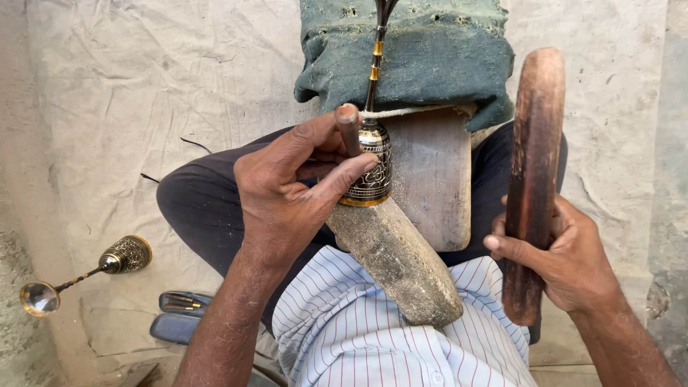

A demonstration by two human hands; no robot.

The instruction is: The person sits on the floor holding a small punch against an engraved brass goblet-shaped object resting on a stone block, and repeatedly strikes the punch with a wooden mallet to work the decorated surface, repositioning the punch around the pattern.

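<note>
My left hand (290, 183) pinches a short metal chisel (349, 127) between thumb and fingers, its tip set against an engraved black and brass bell-shaped piece (373, 168). That piece is fitted over the end of a thick wooden stake (398, 261) that slopes up from my lap. A thin black stem with brass bands (374, 61) rises from the piece. My right hand (559, 251) grips a long, worn wooden mallet (532, 172), held upright to the right of the stake. A wooden block (437, 179) lies behind the piece.
A dark green padded cloth (423, 50) covers the top of the block. On the pale ground sheet at the left lies a second engraved brass goblet-like item (86, 272) on its side. Dark sandals (179, 315) sit near my left knee.
</note>
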